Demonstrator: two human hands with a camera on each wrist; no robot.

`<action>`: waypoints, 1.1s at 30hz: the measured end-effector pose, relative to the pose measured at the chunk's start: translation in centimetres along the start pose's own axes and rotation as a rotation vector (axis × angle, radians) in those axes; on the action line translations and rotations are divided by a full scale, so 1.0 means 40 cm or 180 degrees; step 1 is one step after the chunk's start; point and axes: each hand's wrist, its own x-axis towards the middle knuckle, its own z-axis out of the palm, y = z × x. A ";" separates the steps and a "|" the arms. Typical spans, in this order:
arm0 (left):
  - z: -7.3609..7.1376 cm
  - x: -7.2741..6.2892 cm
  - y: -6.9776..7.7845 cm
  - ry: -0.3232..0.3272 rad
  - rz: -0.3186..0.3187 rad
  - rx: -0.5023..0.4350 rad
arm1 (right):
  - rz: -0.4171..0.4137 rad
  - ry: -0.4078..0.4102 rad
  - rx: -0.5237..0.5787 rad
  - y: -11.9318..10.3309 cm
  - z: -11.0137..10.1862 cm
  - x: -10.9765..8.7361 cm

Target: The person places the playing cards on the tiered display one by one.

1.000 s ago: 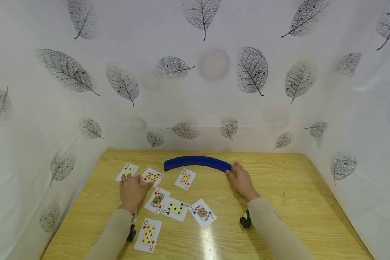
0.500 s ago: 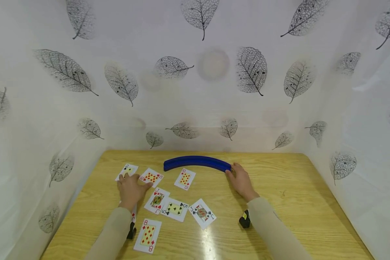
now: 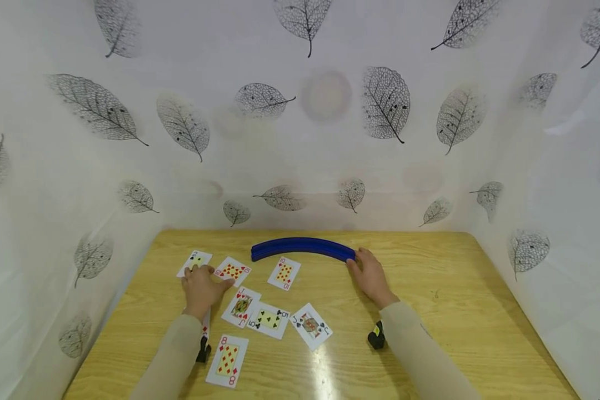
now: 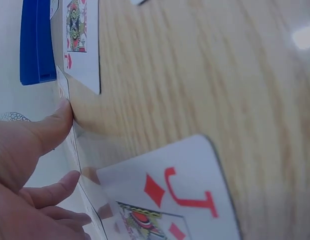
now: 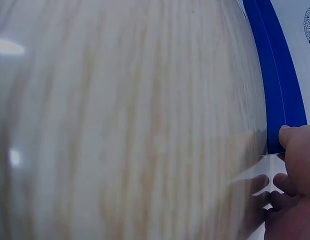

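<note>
My left hand [image 3: 200,291] is over the cards at the left, fingers spread and bent a little. Its fingertips reach the lower edge of a black two [image 3: 196,260], and the thumb tip is at the corner of a red ten [image 3: 233,271]. A jack of diamonds [image 4: 170,195] lies partly under the left wrist. At the right end of a curved blue card holder [image 3: 300,247], my right hand [image 3: 372,279] grips it; the right wrist view shows the thumb [image 5: 291,137] on the holder's face, with the other fingers partly hidden.
More cards lie face up: a ten of diamonds [image 3: 284,273], a jack of hearts [image 3: 241,307], a five of clubs [image 3: 268,320], a black jack [image 3: 311,326] and an eight of diamonds [image 3: 227,361]. A leaf-print curtain [image 3: 300,161] stands behind the wooden table [image 3: 455,344].
The left hand has shifted very slightly while staying over the same cards. The right hand, the holder and the cards keep their places; the head view tilts slightly.
</note>
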 end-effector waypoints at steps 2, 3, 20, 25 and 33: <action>0.001 0.005 -0.002 -0.0009 0.0002 0.0000 | -0.0014 0.0004 -0.0003 -0.003 -0.001 0.001; 0.001 0.007 -0.002 -0.0021 -0.0012 -0.0008 | -0.0026 0.0010 -0.0006 -0.003 0.000 0.003; 0.009 0.006 -0.002 -0.0116 0.0115 0.0277 | -0.0024 0.0003 -0.0015 -0.003 0.002 0.008; 0.027 0.004 -0.009 -0.0011 0.0123 0.0627 | 0.0007 0.0011 0.0000 0.000 0.002 0.007; 0.003 0.001 -0.013 -0.0041 0.0116 0.0825 | 0.0015 0.0046 -0.0008 0.005 0.006 0.006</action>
